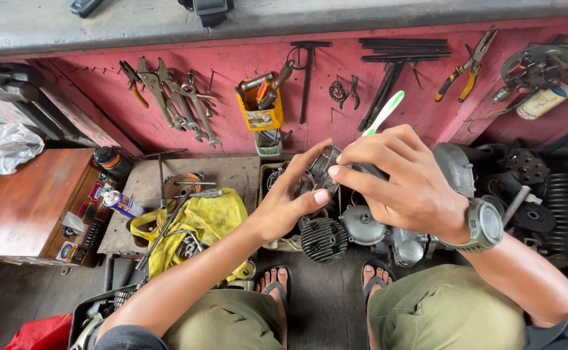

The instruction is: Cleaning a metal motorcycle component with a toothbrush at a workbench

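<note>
My left hand (288, 202) grips a grey metal engine part (321, 170) from below, thumb pressed on its side. My right hand (404, 183), with a green watch (486, 226) on its wrist, holds a white and green toothbrush (385, 113) whose handle sticks up past my fingers; its head is hidden against the part. Both hands hover above a tray of engine parts (275, 244), including a finned cylinder head (323, 240) and a grey engine casing (387, 233).
A pink wall holds hanging wrenches (180, 100), pliers (463, 65), long rods (387, 78) and a yellow tool cup (260, 107). A yellow cloth with tools (196, 227), a spray can (121, 203) and a wooden box (28, 204) lie left. Clutch parts (543, 207) lie right. My sandalled feet (277, 285) rest below.
</note>
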